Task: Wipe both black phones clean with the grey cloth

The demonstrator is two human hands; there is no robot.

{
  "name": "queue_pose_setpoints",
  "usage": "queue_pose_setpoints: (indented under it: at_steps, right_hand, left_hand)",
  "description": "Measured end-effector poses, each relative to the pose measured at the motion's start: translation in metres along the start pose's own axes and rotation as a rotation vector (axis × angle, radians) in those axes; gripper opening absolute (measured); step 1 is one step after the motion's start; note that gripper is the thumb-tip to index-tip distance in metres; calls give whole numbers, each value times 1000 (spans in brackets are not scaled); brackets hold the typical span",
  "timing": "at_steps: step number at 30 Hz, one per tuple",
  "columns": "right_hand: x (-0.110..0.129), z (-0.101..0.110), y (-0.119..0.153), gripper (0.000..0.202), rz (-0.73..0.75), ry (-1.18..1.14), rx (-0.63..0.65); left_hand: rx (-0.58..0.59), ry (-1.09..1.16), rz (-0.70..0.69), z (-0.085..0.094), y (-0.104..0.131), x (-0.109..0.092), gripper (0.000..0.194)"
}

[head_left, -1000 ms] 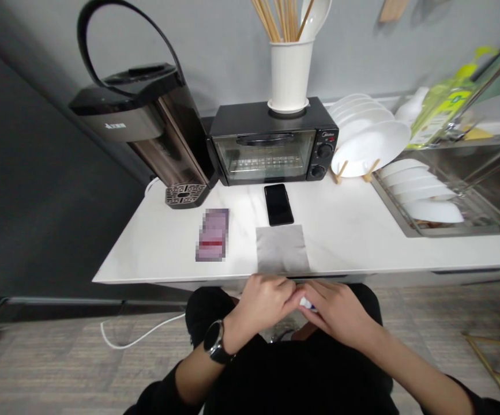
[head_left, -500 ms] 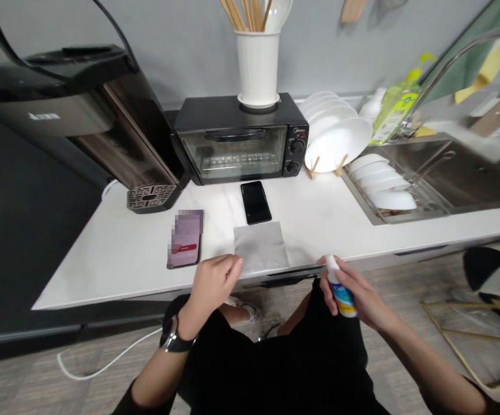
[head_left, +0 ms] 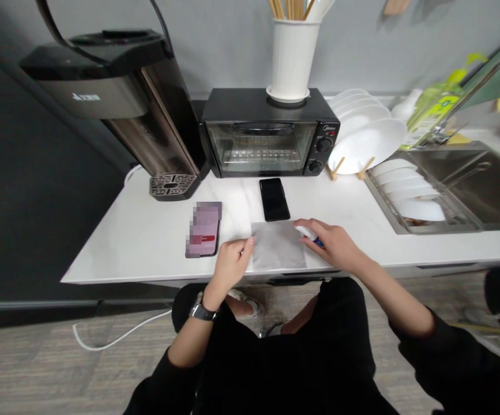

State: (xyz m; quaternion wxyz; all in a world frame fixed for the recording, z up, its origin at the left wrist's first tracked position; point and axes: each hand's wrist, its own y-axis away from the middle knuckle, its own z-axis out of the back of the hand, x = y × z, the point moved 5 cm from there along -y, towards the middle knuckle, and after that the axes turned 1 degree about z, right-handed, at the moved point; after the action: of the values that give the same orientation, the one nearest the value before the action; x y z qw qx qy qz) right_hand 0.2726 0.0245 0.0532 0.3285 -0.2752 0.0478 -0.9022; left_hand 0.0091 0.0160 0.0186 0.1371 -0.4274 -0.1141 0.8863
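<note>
A grey cloth [head_left: 278, 248] lies flat near the counter's front edge. My right hand [head_left: 334, 245] is closed around a small spray bottle [head_left: 305, 232], its white nozzle tilted over the cloth's right side. Most of the bottle's blue body is hidden by my fingers. At the cloth's left edge, my left hand [head_left: 232, 262] is closed, fingers curled in. A tiny bit of something shows by its thumb, too small to name. Just behind the cloth lies a black phone [head_left: 274, 199], screen dark. Another phone [head_left: 205, 229] with a lit, partly blurred screen lies to the left.
A black toaster oven [head_left: 267, 147] stands at the back, a white utensil pot [head_left: 295, 57] on top. A tall drink dispenser [head_left: 146, 115] is on the left. White plates [head_left: 366, 144] stand in a rack beside the sink [head_left: 496, 190], which holds several bowls [head_left: 416, 202].
My right hand has brought the spray bottle up and left, from before the counter edge to over the cloth, tilting it. My left hand stays closed beside the cloth. The view has shifted left.
</note>
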Motion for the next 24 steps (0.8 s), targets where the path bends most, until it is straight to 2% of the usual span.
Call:
queue_pose_setpoints:
  at_steps: [5, 11, 16, 24]
  right_hand:
    - [3, -16, -30, 45, 149, 267, 114]
    - [-4, -30, -35, 44, 211, 427, 164]
    - [-8, -36, -33, 33, 249, 448, 146]
    - [-12, -37, -31, 41, 259, 537, 68]
  left_hand:
    - [3, 20, -53, 0, 1, -2, 54]
    - [0, 14, -61, -2, 2, -2, 54]
    - [0, 10, -58, -3, 3, -1, 55]
    - [-11, 22, -80, -2, 3, -3, 53]
